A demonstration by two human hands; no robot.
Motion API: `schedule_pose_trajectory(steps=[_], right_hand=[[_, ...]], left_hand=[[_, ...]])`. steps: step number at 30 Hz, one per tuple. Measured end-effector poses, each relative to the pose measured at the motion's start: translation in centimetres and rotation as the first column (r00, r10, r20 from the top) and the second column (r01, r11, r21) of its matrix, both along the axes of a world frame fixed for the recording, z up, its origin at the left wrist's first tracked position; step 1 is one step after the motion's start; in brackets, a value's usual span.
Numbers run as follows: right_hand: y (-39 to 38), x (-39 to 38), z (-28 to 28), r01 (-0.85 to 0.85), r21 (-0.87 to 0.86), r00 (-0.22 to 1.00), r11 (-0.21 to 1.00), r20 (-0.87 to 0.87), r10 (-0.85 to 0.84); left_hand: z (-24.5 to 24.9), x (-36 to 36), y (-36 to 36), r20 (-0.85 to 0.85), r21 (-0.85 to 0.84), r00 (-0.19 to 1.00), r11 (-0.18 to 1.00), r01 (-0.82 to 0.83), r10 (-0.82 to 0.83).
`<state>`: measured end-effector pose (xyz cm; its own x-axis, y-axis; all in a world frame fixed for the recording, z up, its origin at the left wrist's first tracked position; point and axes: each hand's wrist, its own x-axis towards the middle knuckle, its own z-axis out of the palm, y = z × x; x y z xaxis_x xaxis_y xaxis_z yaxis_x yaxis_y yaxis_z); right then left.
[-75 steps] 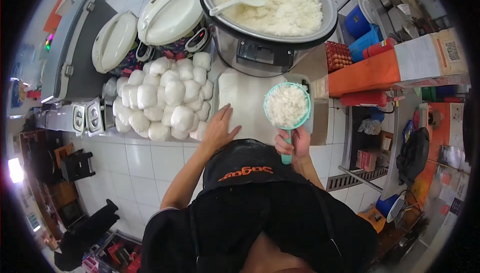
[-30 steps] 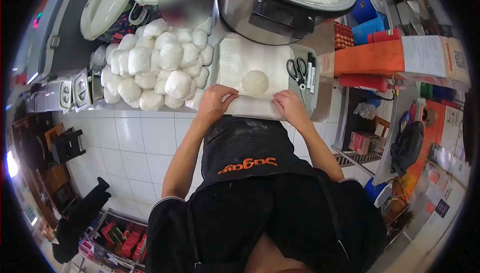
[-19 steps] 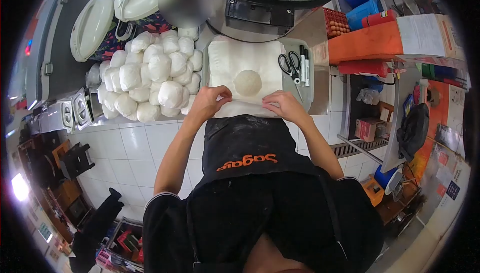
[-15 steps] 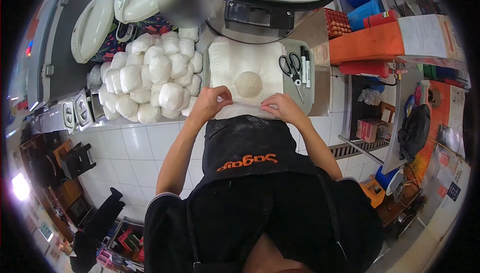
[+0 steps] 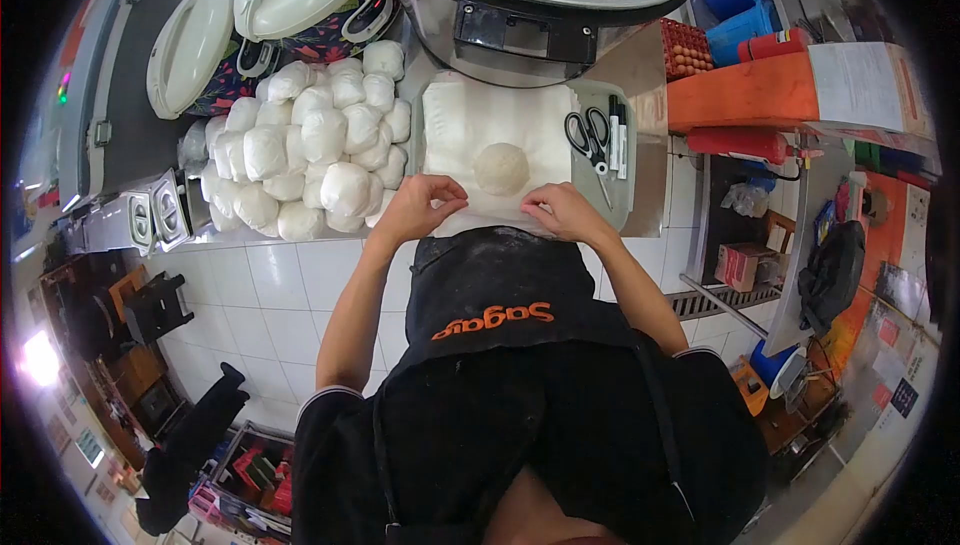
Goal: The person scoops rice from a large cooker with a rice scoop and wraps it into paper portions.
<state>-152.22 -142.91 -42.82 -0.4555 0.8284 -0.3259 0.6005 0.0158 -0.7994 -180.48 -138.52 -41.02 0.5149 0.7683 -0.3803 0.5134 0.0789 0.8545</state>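
My left hand (image 5: pixel 428 205) pinches the near left edge of a thin white sheet (image 5: pixel 490 207), by the table's front. Opposite it, my right hand (image 5: pixel 556 211) has thumb and fingers pressed together on the sheet's near right edge. Between and just beyond my hands, a round ball of rice (image 5: pixel 501 169) rests on the sheet. More white sheets (image 5: pixel 455 115) lie stacked beneath, on a pale green tray (image 5: pixel 622 191). Black-handled scissors (image 5: pixel 590 140) and markers (image 5: pixel 616 135) are at the tray's right side.
Wrapped white bundles (image 5: pixel 323 135) are piled left of the tray. Behind it stands a large cooker (image 5: pixel 530 35) of rice. Lidded containers (image 5: pixel 185 50) stand back left, eggs (image 5: pixel 684 51) back right. A dark-clothed person (image 5: pixel 195 445) is at lower left.
The view has shifted slightly, and the blurred round patch over the back left containers is gone. Both my hands remain at the sheet's near edge, with little visible movement.
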Motion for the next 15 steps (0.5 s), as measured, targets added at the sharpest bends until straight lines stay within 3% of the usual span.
schedule_pose_trajectory(steps=[5,7,8,10,11,13,15], right_hand=[[-0.3,-0.2,-1.1,0.123,0.014,0.99,0.992,-0.065,-0.122],[-0.4,-0.7,-0.9,0.244,0.064,0.968,0.968,-0.081,-0.238],[-0.6,-0.6,-0.8,0.245,0.064,0.967,0.967,-0.081,-0.24],[-1.0,-0.5,-0.7,0.089,0.494,0.984,0.865,0.091,-0.153],[-1.2,-0.1,-1.0,0.09,0.495,0.984,0.865,0.09,-0.154],[-1.5,1.0,-1.7,0.015,0.413,0.973,0.911,0.205,-0.109],[-1.8,1.1,-1.6,0.035,0.438,0.983,0.898,0.147,-0.11]], left_hand=[[0.0,0.1,-0.1,-0.001,0.092,1.0,0.995,0.028,-0.028],[0.5,0.7,-0.1,-0.022,0.194,0.998,0.98,-0.049,0.055],[0.4,0.9,-0.2,-0.022,0.194,0.998,0.98,-0.047,0.053],[-0.2,1.3,-0.5,0.102,0.318,0.972,0.919,-0.233,0.212],[-0.1,1.5,-0.6,0.102,0.318,0.972,0.919,-0.232,0.211],[0.0,1.9,-0.7,0.111,0.513,0.982,0.837,-0.189,0.154],[-1.3,1.3,-1.1,0.049,0.562,0.996,0.822,-0.093,0.079]])
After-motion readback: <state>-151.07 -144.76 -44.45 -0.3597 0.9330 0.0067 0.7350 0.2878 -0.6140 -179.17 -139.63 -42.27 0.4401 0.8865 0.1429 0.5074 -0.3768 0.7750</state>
